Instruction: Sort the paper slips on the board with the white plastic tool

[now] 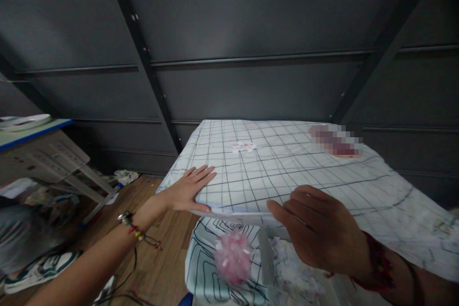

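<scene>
1. The left hand (pixel 188 190) lies flat on the near left corner of the checked cloth (pixel 258 177), fingers spread and grasping nothing; the thumb lies along the front edge. Such a spread palm would suit steadying or smoothing the fabric.
2. The right hand (pixel 319 229) is held over the front edge with its fingers curled in. Its back faces the camera, so I cannot tell whether anything is pinched inside, nor whether it touches the cloth.
3. The cloth covers a raised flat surface up against the dark wall (pixel 251 24), probably as a clean, even working cover.
4. A small white-and-pink piece (pixel 244 146) lies on it beyond the hands, near the middle, perhaps to leave the front edge free. A pixelated item (pixel 336 141) lies farther right; what it is cannot be told.
5. Below the edge, a pink bundle (pixel 234 257) sits on a patterned seat (pixel 201 263). Beside it a pale box (pixel 264 253) holds whitish scraps (pixel 294 270), seemingly placed within easy reach.
</scene>
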Available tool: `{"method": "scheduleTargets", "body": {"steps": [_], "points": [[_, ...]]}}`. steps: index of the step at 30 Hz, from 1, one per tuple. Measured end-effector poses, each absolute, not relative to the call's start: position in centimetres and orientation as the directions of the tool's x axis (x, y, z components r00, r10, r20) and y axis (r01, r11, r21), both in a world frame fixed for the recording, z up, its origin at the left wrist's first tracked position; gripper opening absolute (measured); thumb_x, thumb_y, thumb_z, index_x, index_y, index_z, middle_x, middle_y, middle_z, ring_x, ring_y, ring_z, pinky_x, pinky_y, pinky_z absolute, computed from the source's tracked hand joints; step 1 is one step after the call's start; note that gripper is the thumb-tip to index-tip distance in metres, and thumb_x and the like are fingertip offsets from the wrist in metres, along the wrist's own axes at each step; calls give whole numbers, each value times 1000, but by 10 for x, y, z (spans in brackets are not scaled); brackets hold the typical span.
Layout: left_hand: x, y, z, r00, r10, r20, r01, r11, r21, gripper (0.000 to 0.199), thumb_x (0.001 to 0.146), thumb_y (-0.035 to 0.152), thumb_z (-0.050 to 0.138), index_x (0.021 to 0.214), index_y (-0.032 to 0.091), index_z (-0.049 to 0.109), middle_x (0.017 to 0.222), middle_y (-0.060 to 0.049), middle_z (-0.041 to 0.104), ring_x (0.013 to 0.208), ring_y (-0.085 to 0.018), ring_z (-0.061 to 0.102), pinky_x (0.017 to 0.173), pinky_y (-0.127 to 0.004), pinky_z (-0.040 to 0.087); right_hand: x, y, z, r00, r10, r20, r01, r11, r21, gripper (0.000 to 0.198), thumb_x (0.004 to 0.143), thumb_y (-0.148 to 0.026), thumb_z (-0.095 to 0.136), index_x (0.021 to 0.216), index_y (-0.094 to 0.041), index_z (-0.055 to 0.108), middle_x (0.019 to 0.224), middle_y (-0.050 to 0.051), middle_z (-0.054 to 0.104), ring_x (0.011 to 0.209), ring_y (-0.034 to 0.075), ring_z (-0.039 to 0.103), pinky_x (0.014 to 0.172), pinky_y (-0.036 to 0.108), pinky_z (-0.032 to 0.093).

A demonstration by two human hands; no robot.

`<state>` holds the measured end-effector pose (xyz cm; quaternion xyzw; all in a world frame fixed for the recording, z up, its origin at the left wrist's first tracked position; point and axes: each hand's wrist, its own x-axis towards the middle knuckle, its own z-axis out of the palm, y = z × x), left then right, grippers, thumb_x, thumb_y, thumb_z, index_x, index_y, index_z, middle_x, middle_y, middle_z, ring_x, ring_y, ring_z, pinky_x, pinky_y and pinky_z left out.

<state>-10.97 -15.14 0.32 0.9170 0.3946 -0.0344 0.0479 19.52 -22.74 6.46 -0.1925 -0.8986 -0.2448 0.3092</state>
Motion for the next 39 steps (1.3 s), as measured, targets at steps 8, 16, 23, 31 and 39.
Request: {"method": "scheduleTargets", "body": {"steps": [8,16,23,31,39], "points": [[-108,-131,26,683,703,-197,730,-648,217,74,79,70,35,137,26,27,143,-7,23,128,-30,22,101,-42,20,222,-165,80,-664,310,680,699,580,418,20,80,-12,40,82,-13,60,56,2,53,57,15,45,59,29,33],[-73,-76,34,646,763,-18,755,-634,167,65,83,61,36,126,13,44,129,-11,45,115,-26,42,97,-33,29,256,-76,67,-603,481,637,787,487,378,23,83,-15,40,90,-12,62,74,7,64,70,17,54,69,29,32],[-42,-16,5,473,879,59,858,-474,199,83,80,68,28,136,8,22,142,-18,20,127,-37,17,98,-49,20,256,-38,52,-544,512,665,819,498,286,23,83,-13,38,90,-13,61,79,7,65,75,17,54,76,32,29],[-23,16,-12,333,941,58,903,-336,266,88,79,73,23,139,9,11,144,-19,11,129,-39,8,97,-55,18,251,-16,29,-483,473,737,841,485,239,24,85,-15,38,95,-13,60,77,6,64,75,17,53,76,31,30],[-24,10,-14,338,937,89,885,-349,309,83,81,70,21,140,12,10,145,-15,11,130,-34,7,102,-50,14,251,-22,24,-507,424,751,838,445,315,24,84,-12,40,99,-13,59,73,3,63,70,15,52,76,31,30]]}}
